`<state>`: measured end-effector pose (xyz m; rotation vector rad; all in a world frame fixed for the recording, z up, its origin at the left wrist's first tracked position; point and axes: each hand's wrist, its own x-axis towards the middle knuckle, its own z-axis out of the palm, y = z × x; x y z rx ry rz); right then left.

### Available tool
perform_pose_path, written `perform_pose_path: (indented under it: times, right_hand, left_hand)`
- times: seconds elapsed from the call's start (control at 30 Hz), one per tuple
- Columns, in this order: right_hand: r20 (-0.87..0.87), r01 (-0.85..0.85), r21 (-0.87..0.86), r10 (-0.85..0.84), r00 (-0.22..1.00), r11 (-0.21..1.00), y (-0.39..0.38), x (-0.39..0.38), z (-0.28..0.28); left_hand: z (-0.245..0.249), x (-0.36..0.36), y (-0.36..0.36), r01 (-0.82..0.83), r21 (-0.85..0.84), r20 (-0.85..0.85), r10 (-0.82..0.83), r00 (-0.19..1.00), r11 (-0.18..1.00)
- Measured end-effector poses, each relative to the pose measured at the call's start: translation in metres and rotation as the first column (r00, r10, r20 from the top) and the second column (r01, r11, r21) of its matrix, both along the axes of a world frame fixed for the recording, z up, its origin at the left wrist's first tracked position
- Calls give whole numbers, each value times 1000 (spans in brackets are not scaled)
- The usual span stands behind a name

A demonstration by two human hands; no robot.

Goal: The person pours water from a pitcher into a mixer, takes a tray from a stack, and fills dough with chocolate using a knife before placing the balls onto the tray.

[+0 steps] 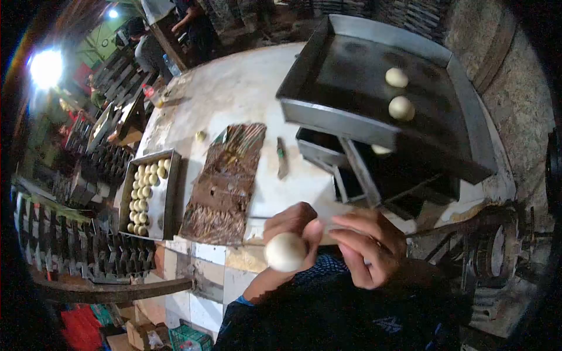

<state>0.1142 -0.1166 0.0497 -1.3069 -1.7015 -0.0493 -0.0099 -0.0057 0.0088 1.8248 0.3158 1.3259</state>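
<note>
- While the left hand closes its fingers around a smooth, round, pale dough ball just off the near edge of the worktop, the right hand sits just beside it, fingers loosely spread and holding nothing.
- A dark, shallow metal tray at the far right corner carries two similar balls.
- A grey rectangular tin at the left edge holds rows of small pale rounds.
- Between them lies a brown, crumb-strewn board.
- The worktop is pale and floured, with a tiled front; stacked dark tins fill the dim room on the left.
</note>
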Motion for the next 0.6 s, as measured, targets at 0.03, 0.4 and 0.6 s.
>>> perform_pose_path:
  times: [0.03, 0.4, 0.6]
  right_hand:
    - [12, 4, 8, -4, 1000, 1000, 1, 8, 11]
    - [298, -316, -210, 369, 880, 925, 70, 105, 115]
    - [449, -75, -377, 253, 857, 923, 164, 152, 53]
  left_hand:
    - [7, 12, 1, -20, 110, -203, 42, 978, 994]
    - [39, 49, 11, 437, -305, -81, -480, 873, 846]
    - [36, -4, 31, 356, -303, 169, -317, 933, 884]
